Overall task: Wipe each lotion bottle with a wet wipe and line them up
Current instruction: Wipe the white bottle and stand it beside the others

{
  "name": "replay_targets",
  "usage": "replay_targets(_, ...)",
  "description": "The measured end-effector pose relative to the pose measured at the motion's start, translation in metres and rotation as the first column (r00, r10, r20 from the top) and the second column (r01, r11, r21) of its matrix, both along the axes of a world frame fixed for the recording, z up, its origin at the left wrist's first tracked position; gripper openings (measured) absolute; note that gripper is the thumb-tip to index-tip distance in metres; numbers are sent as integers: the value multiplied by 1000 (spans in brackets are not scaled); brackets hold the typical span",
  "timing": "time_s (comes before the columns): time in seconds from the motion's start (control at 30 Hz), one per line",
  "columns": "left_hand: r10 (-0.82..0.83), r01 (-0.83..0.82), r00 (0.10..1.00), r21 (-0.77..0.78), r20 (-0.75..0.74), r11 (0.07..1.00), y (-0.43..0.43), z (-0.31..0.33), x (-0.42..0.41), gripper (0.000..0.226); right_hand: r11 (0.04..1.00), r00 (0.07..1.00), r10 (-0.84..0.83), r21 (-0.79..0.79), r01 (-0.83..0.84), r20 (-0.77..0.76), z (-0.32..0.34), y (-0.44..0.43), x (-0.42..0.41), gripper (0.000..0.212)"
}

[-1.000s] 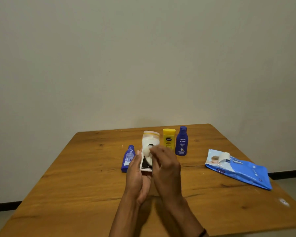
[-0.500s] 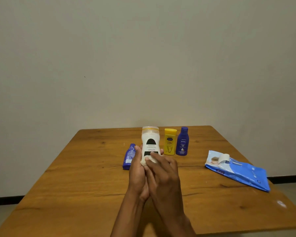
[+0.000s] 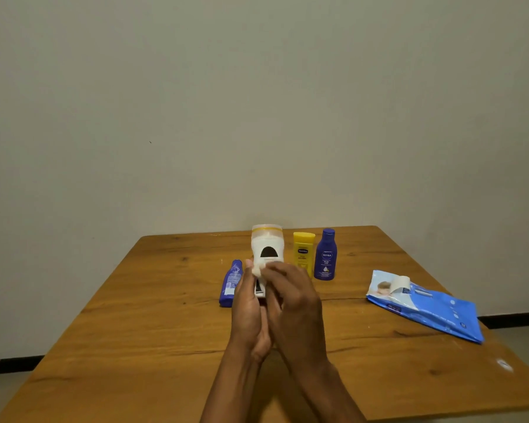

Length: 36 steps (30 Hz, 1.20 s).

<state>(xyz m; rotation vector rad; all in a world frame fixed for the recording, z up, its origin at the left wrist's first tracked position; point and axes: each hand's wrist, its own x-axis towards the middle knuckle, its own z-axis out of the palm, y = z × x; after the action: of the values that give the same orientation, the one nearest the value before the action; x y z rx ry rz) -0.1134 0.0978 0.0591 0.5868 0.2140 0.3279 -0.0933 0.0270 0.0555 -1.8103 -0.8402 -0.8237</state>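
- The left hand (image 3: 249,303) has its fingers (image 3: 248,264) curled round the lower part of the white lotion bottle (image 3: 268,244), holding it up above the counter (image 3: 135,331).
- The right hand (image 3: 297,303) has its fingers (image 3: 277,267) bent, pinching a bunched wet wipe (image 3: 258,271) against the bottle's front.
- Just beyond the right fingers stand a yellow lotion bottle (image 3: 303,250) and a blue Nivea bottle (image 3: 326,254).
- Just left of the left fingers, a blue lotion bottle (image 3: 231,282) lies flat.
- Well right of the fingers lies the wet wipe pack (image 3: 425,303).
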Motion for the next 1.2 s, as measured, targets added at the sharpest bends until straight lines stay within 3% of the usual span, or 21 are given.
replay_targets(0.1,4,-3,1000,-55,14,998,1,0,-3,68,1000,1000,6,-7,-6,-12,-10,-4,-8,49)
replay_targets(0.27,121,-123,989,21,90,992,-8,-7,-2,40,997,996,-39,69,45,-77,37,-3,28,26)
replay_targets(0.37,140,-146,983,38,116,989,-11,-1,-1,37,989,993,30,145,-13,-114,57,-2,42,19)
replay_targets(0.5,185,-185,977,-9,107,983,-1,11,4,53,995,993,64,88,-56,-97,34,-3,21,25)
replay_targets(0.7,152,-158,983,55,100,986,13,18,3,69,993,992,82,98,-73,-94,-8,-17,-5,36)
replay_targets(1.03,192,-208,974,139,121,968,-6,18,6,45,961,985,56,275,-9,-163,52,-6,34,20)
replay_targets(1.2,207,-221,971,117,117,968,0,23,5,45,972,989,90,226,-61,-118,46,-6,29,24)
